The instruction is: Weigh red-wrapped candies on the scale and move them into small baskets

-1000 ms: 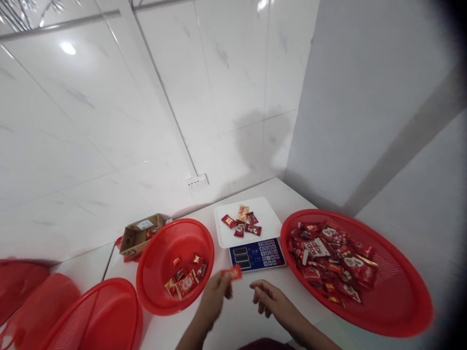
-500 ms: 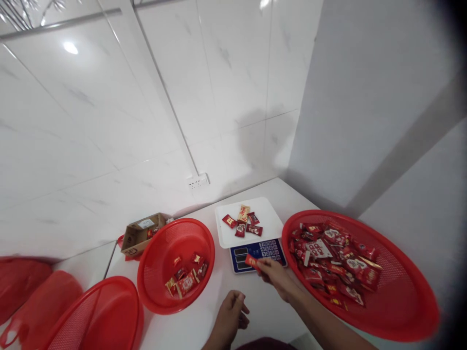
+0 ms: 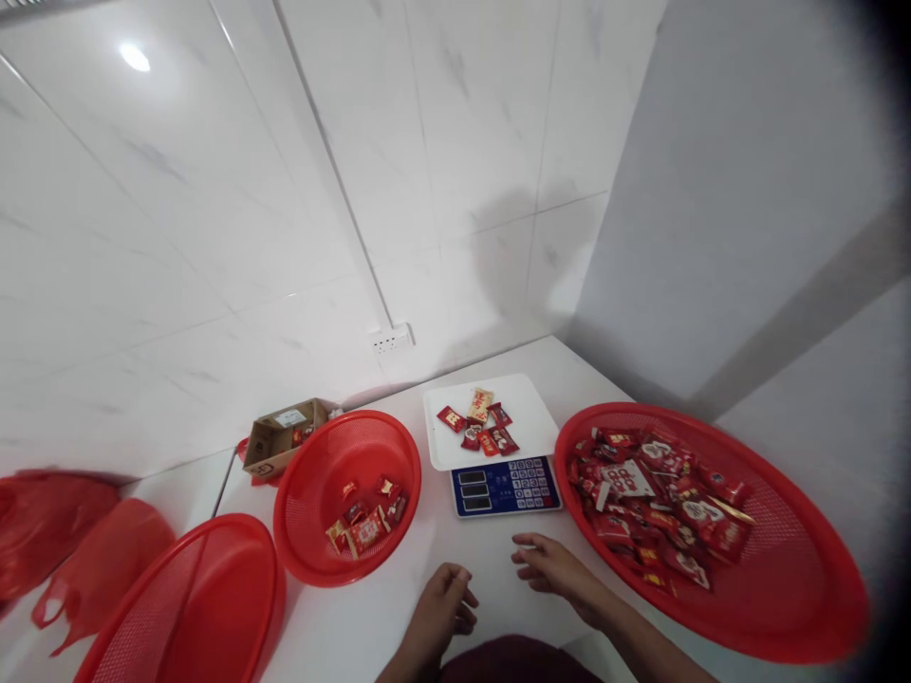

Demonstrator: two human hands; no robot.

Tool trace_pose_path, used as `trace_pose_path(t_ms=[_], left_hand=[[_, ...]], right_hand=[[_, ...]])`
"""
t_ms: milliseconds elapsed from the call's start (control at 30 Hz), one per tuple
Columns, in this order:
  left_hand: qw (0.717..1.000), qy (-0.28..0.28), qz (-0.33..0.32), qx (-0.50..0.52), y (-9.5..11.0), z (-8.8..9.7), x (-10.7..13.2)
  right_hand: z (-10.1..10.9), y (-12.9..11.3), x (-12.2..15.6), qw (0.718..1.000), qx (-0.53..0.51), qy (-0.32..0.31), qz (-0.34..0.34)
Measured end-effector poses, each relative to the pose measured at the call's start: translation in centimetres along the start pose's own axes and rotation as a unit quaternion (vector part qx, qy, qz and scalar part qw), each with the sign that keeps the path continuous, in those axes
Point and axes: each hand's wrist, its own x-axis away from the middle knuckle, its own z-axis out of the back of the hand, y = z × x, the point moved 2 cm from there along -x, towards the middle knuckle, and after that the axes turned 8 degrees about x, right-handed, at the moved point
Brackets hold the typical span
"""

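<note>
My right hand (image 3: 553,566) is empty, its fingers apart, over the table just in front of the weighing scale (image 3: 507,489). To its left, my left hand (image 3: 447,603) hovers with loosely curled fingers that stay apart; nothing shows in it. On the scale's white pan (image 3: 441,452) lie several wrapped sweets, among them a cream packet (image 3: 480,405) and a small bright red sweet (image 3: 488,442) close against a darker one (image 3: 505,439). A large red basket (image 3: 797,588) on the right, nearest my right hand, holds a heap of red-wrapped sweets (image 3: 651,503).
Left of the scale, a red basket (image 3: 313,512) contains several sweets. Behind it stands an open cardboard box (image 3: 274,446). Another red basket (image 3: 234,607) and red plastic bags (image 3: 120,550) are further left. A wall socket (image 3: 390,339) sits above the table's back edge.
My right hand has let go of the bright red sweet, which now lies on the scale's pan, and has drawn back toward me. My left hand has barely moved. The view has shifted slightly.
</note>
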Motion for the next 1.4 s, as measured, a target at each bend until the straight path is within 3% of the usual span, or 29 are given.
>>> trace_pose_path(t_ms=[133,233,333,433,600,700,833,1000,1267,1400], left_hand=[[1.0,-0.019,0.003,-0.025,0.5,-0.8,-0.1],[0.998,-0.041,0.012,-0.046,0.7,-1.5,-0.2],[0.996,-0.053,0.014,-0.066,0.6,-1.9,-0.4],[0.995,-0.062,0.016,-0.071,0.3,-1.9,-0.5],[0.994,-0.075,0.023,-0.075,-0.3,-1.8,-0.5],[0.994,-0.077,0.029,-0.074,-0.7,-1.7,-0.6],[0.995,-0.069,0.022,-0.063,-1.0,-1.3,-0.6],[0.995,-0.07,0.029,-0.062,-1.2,-0.8,-0.5],[0.995,-0.071,0.022,-0.064,-1.3,-0.7,-0.5],[0.995,-0.064,0.013,-0.077,-1.3,-0.5,-0.6]], right_hand=[[0.5,4.2,0.1,0.996,0.085,0.008,-0.01],[0.7,5.7,0.3,0.991,0.13,0.015,-0.013],[0.9,4.5,1.4,0.989,0.144,0.014,0.013],[1.9,1.0,3.2,0.988,0.126,0.021,0.084],[6.8,-3.9,4.4,0.968,0.117,0.167,0.148],[10.0,-3.8,3.2,0.939,0.173,0.262,0.14],[12.0,-1.3,0.7,0.898,0.28,0.309,0.144],[12.0,0.8,-1.3,0.873,0.362,0.304,0.12],[10.9,-0.1,-0.1,0.87,0.392,0.283,0.092],[9.4,-0.3,0.2,0.864,0.394,0.289,0.125]])
